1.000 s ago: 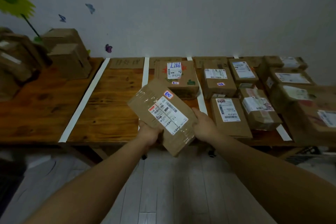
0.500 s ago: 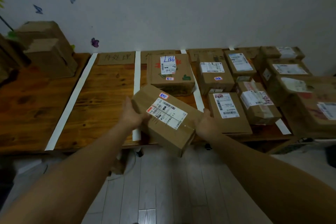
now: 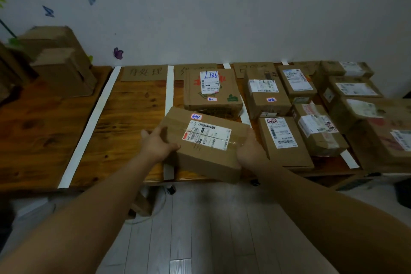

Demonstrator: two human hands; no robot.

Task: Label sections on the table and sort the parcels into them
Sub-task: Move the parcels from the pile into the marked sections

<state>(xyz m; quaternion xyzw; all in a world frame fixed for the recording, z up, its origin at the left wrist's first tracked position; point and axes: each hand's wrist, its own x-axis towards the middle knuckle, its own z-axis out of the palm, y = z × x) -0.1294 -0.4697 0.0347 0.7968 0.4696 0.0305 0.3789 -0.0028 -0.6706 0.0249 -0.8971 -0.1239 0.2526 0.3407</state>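
Left grip (image 3: pixel 159 143): wrapped on the left end of the parcel (image 3: pixel 206 140), fingers on its near face. Right grip (image 3: pixel 249 149): cupped round the right near corner, fingertips hidden beneath. This two-sided hold probably serves to keep a wide carton level, with the label up and readable.

Parcel: brown carton with a white shipping label and a small handwritten sticker. It sits skewed directly in front of the L186 box (image 3: pixel 212 92), its near end overhanging the tabletop (image 3: pixel 129 122) edge. Cannot tell whether it rests on the wood or hangs just above it.

Tape strip (image 3: pixel 170 87): white, just left of the L186 box, running front to back. It is probably a section boundary. The parcel covers its near part, so placement looks unfinished.

Sign (image 3: pixel 144 73): handwritten cardboard, behind and left of the L186 box, against the wall. It probably names that section.

Sorted parcels (image 3: pixel 278 133): right of the L186 box, in rows, labels up.

Stack (image 3: pixel 62 66): plain cartons, far left of the L186 box, probably awaiting sorting.
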